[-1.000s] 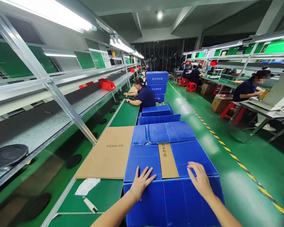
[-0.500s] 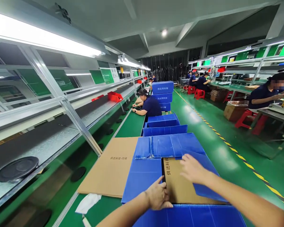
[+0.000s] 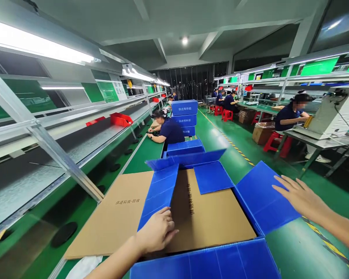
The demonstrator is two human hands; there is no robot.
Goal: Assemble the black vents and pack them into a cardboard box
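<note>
A blue box (image 3: 209,259) stands in the near middle of the scene, just right of the green desk (image 3: 138,157), its top opened up. Inside, a printed brown cardboard sheet (image 3: 212,217) lies flat close under the rim, with a smaller blue panel (image 3: 213,178) over its far right part.

The left hand (image 3: 157,231) is at the near end of the left flap (image 3: 162,186), fingers curled inward and thumb apart; whether it grips the flap's edge I cannot tell. The right hand (image 3: 304,195) is open, fingers spread, over the right flap (image 3: 261,201), which leans outward; it has hold of nothing, and contact with the flap is unclear. The far flap (image 3: 189,157) stands raised and looks slightly blurred.

Left of the box, a larger printed cardboard piece (image 3: 110,209) lies on the desk, a white crumpled piece (image 3: 84,267) at its near edge. Farther off, a seated person in a dark shirt (image 3: 171,130) leans over the desk, beside stacked blue boxes (image 3: 184,120).
</note>
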